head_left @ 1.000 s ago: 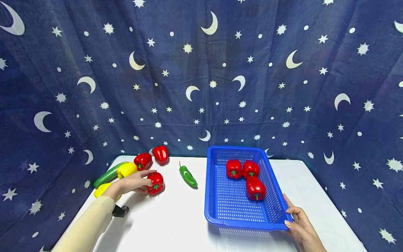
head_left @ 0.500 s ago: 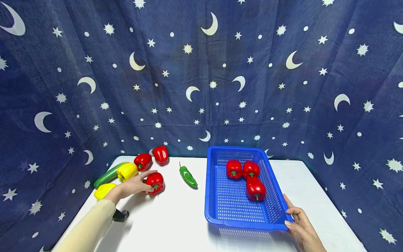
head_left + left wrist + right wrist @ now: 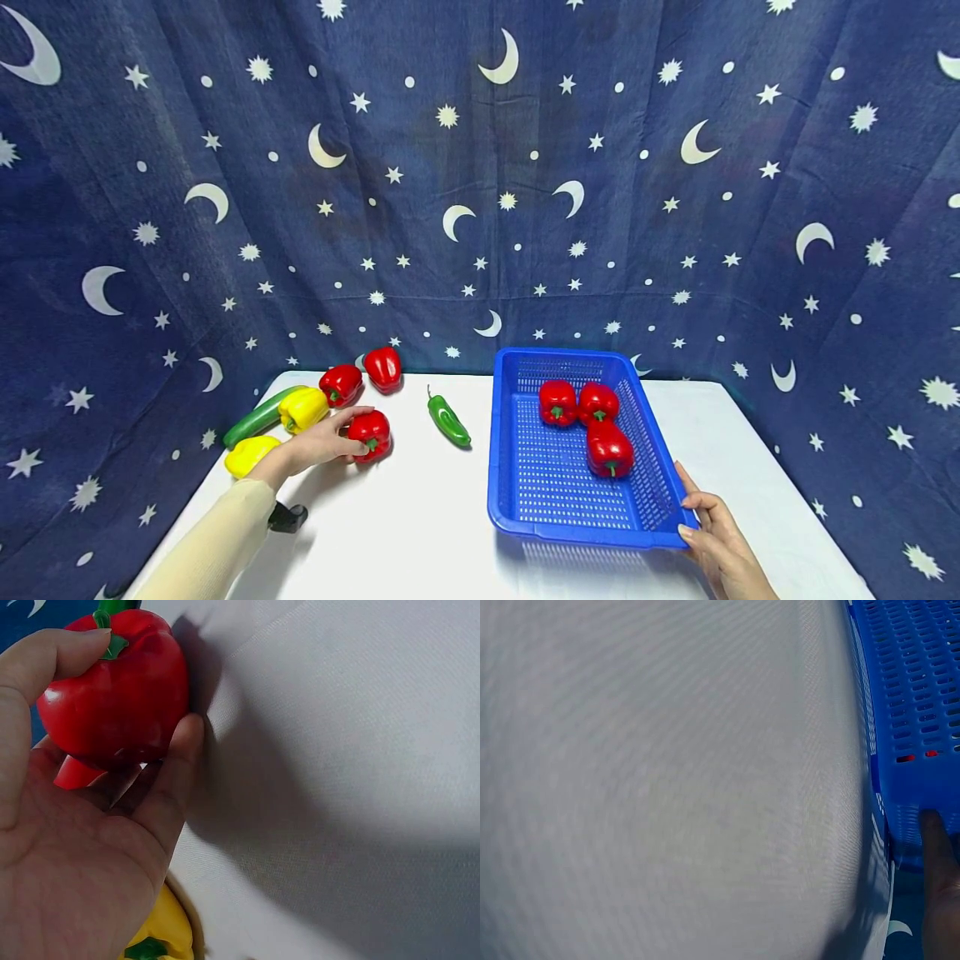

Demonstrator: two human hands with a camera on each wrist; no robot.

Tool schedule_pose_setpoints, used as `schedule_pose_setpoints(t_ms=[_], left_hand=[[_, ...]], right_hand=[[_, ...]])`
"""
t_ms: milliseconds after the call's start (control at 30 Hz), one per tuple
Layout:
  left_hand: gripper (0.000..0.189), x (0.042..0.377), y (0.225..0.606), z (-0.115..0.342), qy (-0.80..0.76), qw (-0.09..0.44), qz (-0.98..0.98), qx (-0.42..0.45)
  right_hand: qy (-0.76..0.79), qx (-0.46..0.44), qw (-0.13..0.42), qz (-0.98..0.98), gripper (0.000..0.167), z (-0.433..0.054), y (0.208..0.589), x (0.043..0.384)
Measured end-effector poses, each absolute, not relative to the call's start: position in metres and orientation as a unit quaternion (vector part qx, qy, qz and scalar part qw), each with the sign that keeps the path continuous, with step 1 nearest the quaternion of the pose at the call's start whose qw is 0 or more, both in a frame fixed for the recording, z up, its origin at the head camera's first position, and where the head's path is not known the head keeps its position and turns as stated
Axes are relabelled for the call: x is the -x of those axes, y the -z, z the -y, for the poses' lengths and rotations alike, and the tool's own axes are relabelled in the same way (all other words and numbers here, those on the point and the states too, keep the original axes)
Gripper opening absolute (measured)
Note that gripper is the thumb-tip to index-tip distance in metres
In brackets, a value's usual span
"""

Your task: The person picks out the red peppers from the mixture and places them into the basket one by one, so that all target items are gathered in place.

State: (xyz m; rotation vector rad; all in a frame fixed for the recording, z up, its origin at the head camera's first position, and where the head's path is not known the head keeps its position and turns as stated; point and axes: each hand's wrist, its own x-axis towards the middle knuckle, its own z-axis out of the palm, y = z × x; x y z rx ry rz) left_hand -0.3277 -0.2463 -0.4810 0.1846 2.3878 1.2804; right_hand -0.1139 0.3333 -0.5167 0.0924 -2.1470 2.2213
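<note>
With my left hand [image 3: 318, 442] I hold a red bell pepper [image 3: 369, 436] on the left part of the table. The left wrist view has the thumb lying by the green stem of this bell pepper [image 3: 124, 697] and the fingers curved round its other side. At the right, my right hand [image 3: 722, 542] grips the near right corner of a blue plastic basket [image 3: 551, 532], thumb on the rim. Three red bell peppers [image 3: 609, 450] lie inside the basket. In the right wrist view one finger [image 3: 937, 855] touches the basket's perforated wall [image 3: 915, 690].
Behind the left hand lie two more red bell peppers [image 3: 341, 385], two yellow bell peppers [image 3: 303, 409] and a long green cucumber-like vegetable [image 3: 258, 417]. A green chili pepper [image 3: 448, 421] lies between them and the basket. A dark blue curtain [image 3: 480, 208] stands behind the white table [image 3: 405, 533].
My left hand has shifted slightly and its thumb has come round to the front of the red bell pepper. The pepper has barely moved. My right hand and the basket stay put.
</note>
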Motion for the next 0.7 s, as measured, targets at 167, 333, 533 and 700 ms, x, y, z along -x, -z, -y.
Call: schedule_pose_setpoints(t_ms=[167,333,533,700], left_hand=[[0.082,0.328,0.484,0.247,-0.457,0.205,-0.863,-0.066],[0.080,0.328,0.485,0.247,-0.453,0.196,-0.867,-0.070],[0.075,0.328,0.480,0.246,-0.482,0.189,-0.852,-0.084],[0.078,0.332,0.474,0.246,-0.525,0.186,-0.825,-0.095]], right_hand=[[-0.720,-0.031,0.025,0.693,0.027,-0.333,0.516,0.114],[-0.723,-0.035,0.022,0.690,0.027,-0.334,0.517,0.114],[-0.723,-0.033,0.023,0.690,0.026,-0.335,0.519,0.114],[-0.723,-0.038,0.023,0.689,0.026,-0.335,0.519,0.114]])
